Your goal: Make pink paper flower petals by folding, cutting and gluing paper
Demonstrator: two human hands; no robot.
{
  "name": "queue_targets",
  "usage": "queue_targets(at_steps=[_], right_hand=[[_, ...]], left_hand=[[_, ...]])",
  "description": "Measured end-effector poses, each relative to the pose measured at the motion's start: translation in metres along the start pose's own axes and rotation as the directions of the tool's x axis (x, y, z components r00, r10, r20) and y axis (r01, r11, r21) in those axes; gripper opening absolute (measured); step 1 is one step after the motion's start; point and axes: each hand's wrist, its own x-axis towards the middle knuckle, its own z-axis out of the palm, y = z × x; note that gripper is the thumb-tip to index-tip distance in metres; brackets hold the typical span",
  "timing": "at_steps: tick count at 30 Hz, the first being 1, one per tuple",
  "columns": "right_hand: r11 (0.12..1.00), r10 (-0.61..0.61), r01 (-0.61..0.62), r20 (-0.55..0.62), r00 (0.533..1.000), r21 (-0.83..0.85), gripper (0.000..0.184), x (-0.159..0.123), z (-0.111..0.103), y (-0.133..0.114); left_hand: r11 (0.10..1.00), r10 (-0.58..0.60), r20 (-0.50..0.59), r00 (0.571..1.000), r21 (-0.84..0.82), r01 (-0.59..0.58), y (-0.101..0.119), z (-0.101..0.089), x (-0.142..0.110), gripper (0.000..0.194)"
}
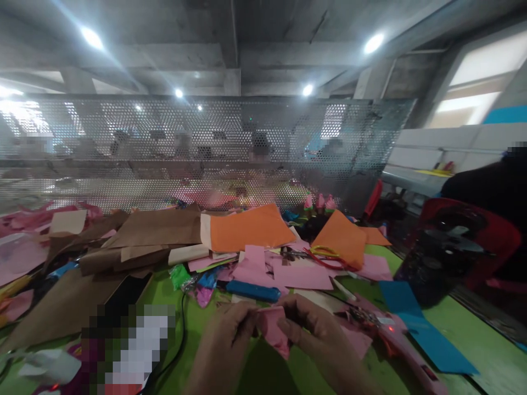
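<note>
Left hand (236, 329) and right hand (308, 326) are pinching a small, pink, paper-like piece (272, 326) directly between them, neither nearer, its long axis pointing roughly bodyward, over the green tabletop surface (200, 312).

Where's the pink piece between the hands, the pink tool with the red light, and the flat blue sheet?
Pink piece (272, 326): head view, its middle.
Pink tool (409, 350): head view, its body.
Flat blue sheet (432, 333): head view, its middle.

The left hand (234, 329) and right hand (315, 328) hold a pink piece (273, 327) over the desk (465, 314), toward its near edge.
</note>
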Motion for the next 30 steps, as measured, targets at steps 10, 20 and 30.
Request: queue_targets(at_steps=[10, 20, 30], right_hand=[[0.997, 0.019, -0.015, -0.046, 0.999, 0.08, 0.024, 0.004, -0.003, 0.006], [0.971, 0.103, -0.108, 0.033, 0.994, 0.215, 0.023, 0.002, 0.0, 0.002], [0.991, 0.106, -0.101, -0.051, 0.993, 0.082, 0.03, -0.001, -0.004, -0.007]], left_hand=[[0.993, -0.066, 0.053, 0.996, -0.098, 0.071, 0.006, 0.0, -0.001, 0.027], [0.986, -0.021, 0.026, 0.999, 0.167, 0.016, 0.015, -0.003, -0.001, 0.024], [0.954, -0.252, 0.093, 0.963, -0.142, 0.263, 0.004, 0.002, 0.001, 0.026]])
